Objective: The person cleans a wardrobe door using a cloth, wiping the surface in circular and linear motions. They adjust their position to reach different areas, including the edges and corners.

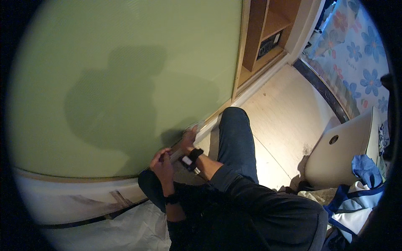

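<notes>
My left hand (162, 164) is at the lower edge of a large pale green panel (125, 104), its fingers bent and pinched together near the panel's wooden trim (217, 111). Farther right along the same edge, my right hand (189, 140) reaches up with its fingertips at a small pale, shiny piece (198, 125) that I cannot identify. A greyish strip (177, 153) shows between the two hands; its kind and its ends are unclear. A black wristband (171, 198) is on my left wrist, and a black strap (194, 154) is round my right one.
Wooden shelves (255, 46) holding a dark box (269, 45) adjoin the panel. A white bin-like container (341, 146) stands on the pale floor (276, 121) at right, beside piled clothes (356, 201). A flowered curtain (356, 50) hangs beyond. White sheeting (130, 226) lies at lower left.
</notes>
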A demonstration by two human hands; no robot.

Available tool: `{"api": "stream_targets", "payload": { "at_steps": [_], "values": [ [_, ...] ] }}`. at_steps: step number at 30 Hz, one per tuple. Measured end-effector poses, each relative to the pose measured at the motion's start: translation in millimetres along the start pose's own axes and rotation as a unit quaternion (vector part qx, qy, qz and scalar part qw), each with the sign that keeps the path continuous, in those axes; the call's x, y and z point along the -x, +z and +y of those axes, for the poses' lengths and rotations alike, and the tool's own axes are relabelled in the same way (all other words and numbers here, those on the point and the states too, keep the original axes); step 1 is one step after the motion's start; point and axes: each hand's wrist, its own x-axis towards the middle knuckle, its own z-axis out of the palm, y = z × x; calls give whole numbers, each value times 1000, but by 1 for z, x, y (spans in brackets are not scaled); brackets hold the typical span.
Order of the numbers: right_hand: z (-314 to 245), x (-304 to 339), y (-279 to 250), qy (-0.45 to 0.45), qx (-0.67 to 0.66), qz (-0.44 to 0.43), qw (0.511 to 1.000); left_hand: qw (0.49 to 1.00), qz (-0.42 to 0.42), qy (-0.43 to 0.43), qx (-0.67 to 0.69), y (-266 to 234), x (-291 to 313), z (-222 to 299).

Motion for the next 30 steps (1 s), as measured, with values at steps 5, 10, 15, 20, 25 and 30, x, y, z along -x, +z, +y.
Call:
{"api": "stream_targets", "payload": {
  "at_steps": [5, 10, 15, 20, 25, 30],
  "values": [
    [-151, -70, 9, -248, 262, 245, 900, 1000, -15, 10, -9, -5, 6, -20],
    [-192, -48, 86, -314, 351, 284, 835, 998, 20, -63, -2, -3, 12, -33],
    [-108, 90, 177, -285, 454, 134, 834, 995, 91, -42, 18, -2, 9, -24],
    [-63, 156, 192, -204, 553, 29, 808, 986, 122, -21, 113, -25, 5, 9],
    [-101, 85, 161, -258, 518, 119, 807, 991, 108, 49, 65, -39, 5, 5],
    [-222, 5, 148, -315, 476, 192, 799, 993, 106, 40, 16, -34, 7, -5]
  ]
}}
